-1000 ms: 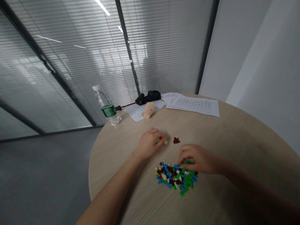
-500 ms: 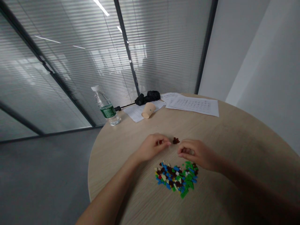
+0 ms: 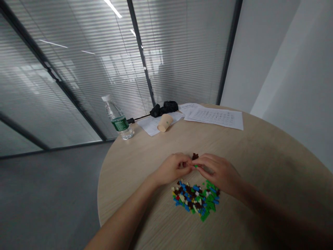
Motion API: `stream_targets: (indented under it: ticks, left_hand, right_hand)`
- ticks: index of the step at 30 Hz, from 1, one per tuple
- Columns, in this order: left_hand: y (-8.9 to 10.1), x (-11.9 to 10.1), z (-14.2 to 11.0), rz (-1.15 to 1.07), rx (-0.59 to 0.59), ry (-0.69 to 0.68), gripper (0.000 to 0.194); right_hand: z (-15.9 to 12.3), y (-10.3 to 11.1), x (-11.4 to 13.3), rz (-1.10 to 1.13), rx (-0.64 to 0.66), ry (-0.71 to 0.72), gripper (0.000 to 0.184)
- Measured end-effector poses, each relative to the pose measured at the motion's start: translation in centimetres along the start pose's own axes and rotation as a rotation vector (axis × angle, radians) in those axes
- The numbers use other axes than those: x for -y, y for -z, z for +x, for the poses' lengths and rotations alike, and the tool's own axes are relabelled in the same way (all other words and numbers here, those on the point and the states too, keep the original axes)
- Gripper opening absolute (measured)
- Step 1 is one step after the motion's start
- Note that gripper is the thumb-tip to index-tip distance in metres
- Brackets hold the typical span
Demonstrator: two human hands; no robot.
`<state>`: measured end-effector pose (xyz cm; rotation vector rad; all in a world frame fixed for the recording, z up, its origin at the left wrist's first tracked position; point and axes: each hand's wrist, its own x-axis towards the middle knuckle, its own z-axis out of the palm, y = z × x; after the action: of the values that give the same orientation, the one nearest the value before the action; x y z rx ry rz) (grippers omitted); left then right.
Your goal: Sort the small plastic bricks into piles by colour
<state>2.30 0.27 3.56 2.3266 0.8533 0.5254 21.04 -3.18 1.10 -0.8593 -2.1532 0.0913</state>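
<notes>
My left hand and my right hand meet above the wooden round table, their fingertips nearly touching. A small green brick shows at the right hand's pinched fingertips. The left fingers curl around a small dark piece, mostly hidden. Just beyond the fingertips lies a dark brown brick cluster, apart from both hands. Nearer me, a loose pile of small green, blue, brown, cream and red plastic bricks spreads below both hands.
Farther across the table stand a water bottle, a beige paper cup on its side on a white sheet, printed papers and a black bundle. A glass partition with blinds stands behind.
The two hands have drawn closer together, and their fingertips now almost meet. The brown cluster sits just beyond them, and the brick pile looks unchanged.
</notes>
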Motion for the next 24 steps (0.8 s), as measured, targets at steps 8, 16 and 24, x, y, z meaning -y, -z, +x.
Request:
stream_targets:
  ticks: [8,16,24]
  left_hand:
    - [2.7,1.6,-0.5,0.461,-0.083,0.086,0.011]
    - [4.6,3.5,-1.6,0.706,-0.027,0.304,0.013]
    - [4.6,3.1,-1.7,0.723,0.061,0.386,0.017]
  right_hand:
    - [0.1,0.6,-0.5,-0.066,-0.056,0.003,0.017]
    - [-0.1,0.4,-1.2,-0.067,-0.093,-0.031,0.016]
    - [-0.1,0.5,-1.8,-0.054,-0.055,-0.082,0.015]
